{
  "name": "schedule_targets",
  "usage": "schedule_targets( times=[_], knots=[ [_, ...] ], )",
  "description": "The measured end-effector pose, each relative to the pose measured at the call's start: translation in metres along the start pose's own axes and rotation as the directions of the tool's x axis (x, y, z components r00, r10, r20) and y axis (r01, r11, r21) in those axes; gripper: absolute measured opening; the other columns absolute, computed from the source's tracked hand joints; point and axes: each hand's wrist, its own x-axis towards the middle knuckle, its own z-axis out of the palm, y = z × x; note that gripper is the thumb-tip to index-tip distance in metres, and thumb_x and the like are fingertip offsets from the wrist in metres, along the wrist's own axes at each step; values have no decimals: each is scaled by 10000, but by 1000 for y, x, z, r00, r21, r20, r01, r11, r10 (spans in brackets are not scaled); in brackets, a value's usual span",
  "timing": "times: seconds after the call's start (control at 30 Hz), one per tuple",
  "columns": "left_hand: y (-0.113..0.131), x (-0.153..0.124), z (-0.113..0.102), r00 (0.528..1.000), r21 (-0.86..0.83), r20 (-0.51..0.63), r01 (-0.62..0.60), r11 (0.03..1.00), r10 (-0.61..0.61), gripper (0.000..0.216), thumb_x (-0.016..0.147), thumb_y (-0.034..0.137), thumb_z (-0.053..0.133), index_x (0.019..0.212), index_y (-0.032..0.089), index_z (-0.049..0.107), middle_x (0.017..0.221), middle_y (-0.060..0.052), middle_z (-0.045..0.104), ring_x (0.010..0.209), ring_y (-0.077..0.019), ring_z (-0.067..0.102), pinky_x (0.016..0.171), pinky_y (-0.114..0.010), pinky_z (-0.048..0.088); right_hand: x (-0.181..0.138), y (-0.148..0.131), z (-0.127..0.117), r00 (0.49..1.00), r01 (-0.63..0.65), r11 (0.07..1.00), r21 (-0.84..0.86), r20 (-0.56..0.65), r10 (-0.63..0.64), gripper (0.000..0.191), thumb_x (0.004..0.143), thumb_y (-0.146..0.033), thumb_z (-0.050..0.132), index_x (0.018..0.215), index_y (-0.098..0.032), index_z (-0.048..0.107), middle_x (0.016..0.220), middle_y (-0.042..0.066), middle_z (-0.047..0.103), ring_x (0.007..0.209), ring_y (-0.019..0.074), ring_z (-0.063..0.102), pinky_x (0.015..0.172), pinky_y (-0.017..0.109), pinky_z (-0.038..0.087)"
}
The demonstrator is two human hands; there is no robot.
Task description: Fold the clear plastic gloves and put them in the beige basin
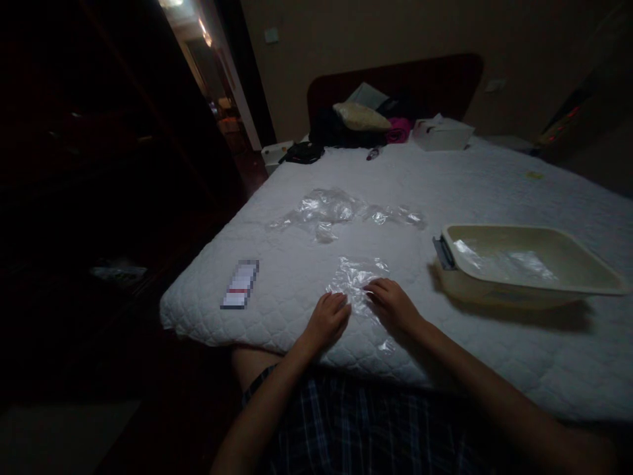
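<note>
A clear plastic bag (pixel 357 277) lies flat on the white quilted mattress (pixel 297 264) near its front edge. My left hand (pixel 327 319) rests on the bag's left side with fingers curled and pressed down. My right hand (pixel 393 302) lies on the bag's right side, fingers bent and pinching the film. Both hands touch the same bag.
More crumpled clear plastic bags (pixel 341 210) lie further back. A beige basin (pixel 524 264) with plastic inside stands at the right. A small flat card-like item (pixel 240 284) lies at the left. Pillows, clothes and a white box (pixel 440 134) sit by the headboard. Dark floor drops off left.
</note>
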Motion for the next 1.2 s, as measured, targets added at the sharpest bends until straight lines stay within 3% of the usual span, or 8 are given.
schedule_targets(
  times=[0.17, 0.33, 0.53, 0.7, 0.93, 1.2],
  knots=[
    [1, -1, -1, 999, 32, -32, -14, 999, 15, 258, 785, 154, 495, 1039, 184, 533, 1144, -115, 549, 1103, -228, 474, 921, -457, 390, -49, 3, -12, 996, 80, 990, -117, -28, -84, 208, 842, -193, 447, 976, -182, 604, 898, 92, 627, 803, 198, 552, 706, 339, 434],
    [6, 0, 1, 997, -9, -39, -67, 998, 67, 292, 777, 142, 484, 1065, 160, 525, 1155, -126, 551, 1141, -238, 452, 936, -460, 388, -82, -4, -20, 983, 183, 981, -68, 19, -182, 213, 828, -165, 458, 999, -183, 583, 895, 88, 625, 790, 180, 550, 708, 338, 433],
    [17, 8, 8, 993, -90, -3, -119, 989, 119, 326, 781, 139, 450, 1099, 118, 518, 1119, -141, 569, 1108, -245, 483, 908, -440, 433, -89, -11, -17, 958, 280, 956, -84, 92, -272, 272, 821, -130, 441, 1068, -163, 548, 927, 110, 605, 849, 193, 536, 735, 365, 427],
    [20, 10, 10, 993, -104, 38, -109, 989, 113, 322, 798, 145, 431, 1108, 121, 516, 1109, -139, 574, 1099, -239, 490, 899, -443, 442, -85, -5, -9, 961, 273, 955, -118, 3, -275, 207, 837, -126, 446, 986, -177, 580, 853, 84, 625, 782, 171, 544, 704, 337, 440],
    [21, 11, 8, 994, -100, 40, -95, 991, 99, 312, 808, 151, 423, 1105, 125, 517, 1108, -132, 573, 1081, -245, 496, 895, -452, 440, -73, -6, -9, 993, 90, 995, 33, -78, -87, 194, 828, -177, 458, 968, -199, 591, 886, 84, 621, 810, 183, 563, 712, 347, 459],
    [19, 11, 10, 991, -69, 53, -116, 991, 119, 275, 818, 161, 426, 1071, 146, 534, 1097, -123, 575, 1083, -240, 491, 899, -454, 429, -36, -3, -13, 981, -89, 961, 260, -145, 131, 170, 832, -217, 458, 947, -219, 583, 896, 61, 618, 868, 192, 569, 778, 360, 468]
  ],
)
